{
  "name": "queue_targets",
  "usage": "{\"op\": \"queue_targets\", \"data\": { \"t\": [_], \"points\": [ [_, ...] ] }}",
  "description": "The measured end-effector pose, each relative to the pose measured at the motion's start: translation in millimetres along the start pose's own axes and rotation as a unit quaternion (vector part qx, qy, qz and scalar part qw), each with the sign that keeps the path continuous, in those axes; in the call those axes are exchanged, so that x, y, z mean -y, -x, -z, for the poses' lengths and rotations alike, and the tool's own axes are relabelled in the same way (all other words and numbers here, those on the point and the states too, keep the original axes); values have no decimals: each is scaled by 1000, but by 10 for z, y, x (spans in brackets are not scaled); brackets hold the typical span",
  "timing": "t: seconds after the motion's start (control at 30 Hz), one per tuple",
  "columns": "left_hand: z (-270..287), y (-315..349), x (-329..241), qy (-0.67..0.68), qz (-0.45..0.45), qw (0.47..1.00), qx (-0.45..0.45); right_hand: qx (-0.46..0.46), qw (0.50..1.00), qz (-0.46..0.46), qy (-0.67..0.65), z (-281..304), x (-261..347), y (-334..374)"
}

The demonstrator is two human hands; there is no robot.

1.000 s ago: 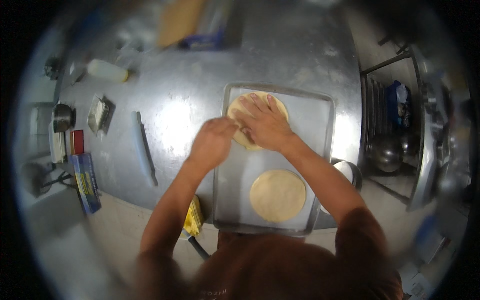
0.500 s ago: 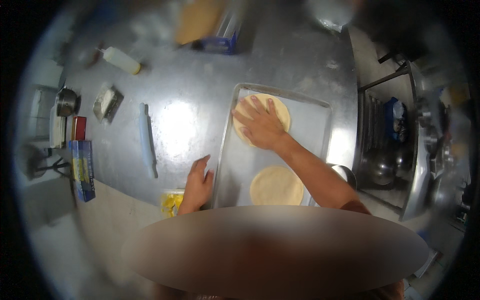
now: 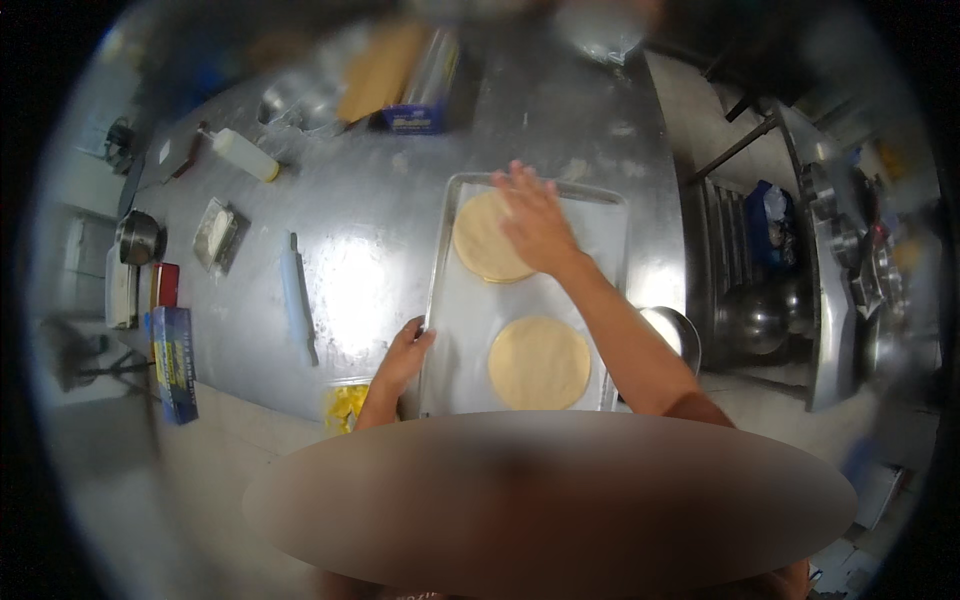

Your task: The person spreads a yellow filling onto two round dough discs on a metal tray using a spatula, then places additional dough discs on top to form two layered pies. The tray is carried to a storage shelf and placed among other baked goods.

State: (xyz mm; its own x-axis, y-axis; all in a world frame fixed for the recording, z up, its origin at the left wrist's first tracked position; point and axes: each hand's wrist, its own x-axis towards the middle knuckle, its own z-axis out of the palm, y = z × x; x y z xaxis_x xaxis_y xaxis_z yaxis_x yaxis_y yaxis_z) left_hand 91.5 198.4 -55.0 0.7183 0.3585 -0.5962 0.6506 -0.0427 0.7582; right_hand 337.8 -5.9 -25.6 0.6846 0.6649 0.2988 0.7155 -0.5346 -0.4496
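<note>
A metal baking tray [image 3: 437,265] lined with pale paper lies on the steel table. Two flat rounds of dough rest on it: a far round [image 3: 487,242] and a near round [image 3: 540,364]. Above the far round's right side is my right hand [image 3: 537,222], its fingers stretched out toward the tray's far rim and slightly blurred. Nothing is in that hand. At the tray's left side, my left hand [image 3: 402,358] has its thumb and fingers closed about the rim. The lower part of the tray is hidden by a blurred oval.
On the left lie a blue-grey rolling pin [image 3: 296,300], a small clear tub [image 3: 218,235], a squeeze bottle [image 3: 244,156] and a long blue box [image 3: 174,362]. A container of yellow pieces [image 3: 346,403] sits by my left forearm. A metal bowl [image 3: 675,335] stands right of the tray.
My right hand has lifted off the far dough round and shifted toward its right side. My left hand has come to the tray's rim and closed on it. The view has shifted somewhat.
</note>
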Motion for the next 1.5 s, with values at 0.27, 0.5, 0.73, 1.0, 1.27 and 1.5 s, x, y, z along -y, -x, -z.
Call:
{"op": "queue_targets", "data": {
  "t": [0.27, 0.5, 0.73, 1.0, 1.27, 1.5],
  "points": [
    [29, 80, -152, -362, -180, 911, -87, 53, 930, -361, -36, 1038, 6, 1779],
    [-3, 123, -193, -241, -207, 942, -105, 34, 894, -442, -68, 548, 323, 2364],
    [110, 470, -474, -144, -289, 930, -178, -113, 942, -309, -73, 1160, 490, 1948],
    [1802, 1476, -752, 260, -316, 891, -198, -128, 982, -113, -78, 1900, 1902, 523],
    [3072, 3192, 731, 391, -198, 871, -224, 25, 979, 73, -191, 597, 3705, -189],
    [3346, 3647, 2761, 543, -249, 760, -256, 196, 946, 117, -230, -1375, 4891, 110]
  ]
}}
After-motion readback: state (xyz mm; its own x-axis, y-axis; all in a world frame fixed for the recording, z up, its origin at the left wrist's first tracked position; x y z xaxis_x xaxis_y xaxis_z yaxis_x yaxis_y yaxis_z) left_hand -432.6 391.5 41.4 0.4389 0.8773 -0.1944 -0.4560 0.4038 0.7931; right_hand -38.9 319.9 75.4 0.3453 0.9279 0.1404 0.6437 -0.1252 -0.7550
